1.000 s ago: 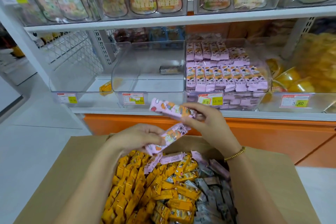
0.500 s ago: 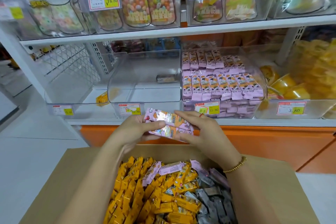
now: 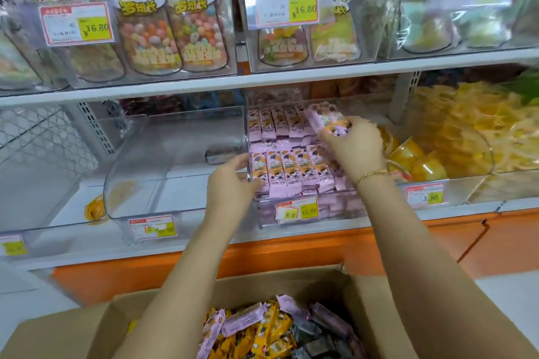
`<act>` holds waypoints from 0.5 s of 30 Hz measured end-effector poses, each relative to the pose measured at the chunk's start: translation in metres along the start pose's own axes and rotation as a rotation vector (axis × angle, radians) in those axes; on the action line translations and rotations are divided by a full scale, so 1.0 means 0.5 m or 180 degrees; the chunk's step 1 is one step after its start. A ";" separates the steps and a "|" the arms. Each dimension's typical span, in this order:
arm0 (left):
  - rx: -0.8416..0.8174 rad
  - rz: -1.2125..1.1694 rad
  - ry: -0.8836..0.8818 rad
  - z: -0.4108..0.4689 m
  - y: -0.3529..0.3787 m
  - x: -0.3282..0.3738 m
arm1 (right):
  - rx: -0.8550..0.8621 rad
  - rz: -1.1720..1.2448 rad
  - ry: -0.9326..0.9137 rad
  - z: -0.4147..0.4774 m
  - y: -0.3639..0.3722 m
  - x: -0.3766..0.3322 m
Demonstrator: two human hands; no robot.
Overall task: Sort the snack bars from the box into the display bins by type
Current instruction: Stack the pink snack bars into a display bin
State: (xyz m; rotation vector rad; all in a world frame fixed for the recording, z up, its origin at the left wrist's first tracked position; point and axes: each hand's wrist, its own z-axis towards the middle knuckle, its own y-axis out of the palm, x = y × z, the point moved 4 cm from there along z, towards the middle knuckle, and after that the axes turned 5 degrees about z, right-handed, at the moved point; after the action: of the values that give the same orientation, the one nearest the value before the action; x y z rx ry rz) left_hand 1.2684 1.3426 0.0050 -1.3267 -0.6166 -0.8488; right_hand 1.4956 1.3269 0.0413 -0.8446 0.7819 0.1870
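**Entry: pink bundle carried from box to bin**

Head view. Since half a second ago both hands have left the space above the cardboard box (image 3: pixel 393 315) and reached far, up to the shelf. The pink bundle (image 3: pixel 325 119), held then between both hands, is now in the right hand (image 3: pixel 354 146) alone.

Right hand: fingers curl round the near end of the pink bundle and pinch it. The bundle is tilted, its far end over the far row of the pink bin (image 3: pixel 344 207). A gold bracelet (image 3: pixel 370 174) sits on the wrist.

Left hand (image 3: pixel 230 183): fingers loosely bent and close together, holding no bar, against the bin's left wall beside the near stocked row (image 3: pixel 291 172).

The pink bin is filled with pink bars in two rows; a price label (image 3: pixel 297 211) is on its front. Just left stands a clear bin (image 3: pixel 175 160) with one dark bar (image 3: pixel 223 153).

The box, nearest, holds orange bars (image 3: pixel 274 326), dark bars (image 3: pixel 318 344) and loose pink bars (image 3: pixel 242 319).
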 end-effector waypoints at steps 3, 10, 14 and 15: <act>0.0234 0.0137 0.0089 0.007 0.005 -0.016 | -0.0084 -0.0830 0.0094 0.085 0.061 0.006; 0.0248 0.0026 0.0079 0.023 0.009 -0.039 | -0.0174 -0.0613 0.0119 0.152 0.136 0.030; 0.0232 0.0009 0.0016 0.021 0.010 -0.041 | -0.0373 0.0003 0.0224 0.135 0.132 0.029; 0.0230 0.0030 0.0018 0.018 0.009 -0.038 | -0.0346 0.0066 0.0257 0.123 0.124 0.032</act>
State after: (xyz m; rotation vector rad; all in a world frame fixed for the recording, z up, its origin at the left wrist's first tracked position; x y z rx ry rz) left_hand 1.2620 1.3551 -0.0111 -1.2606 -0.6305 -0.8152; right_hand 1.5132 1.4108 0.0183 -0.9518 0.8624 0.2165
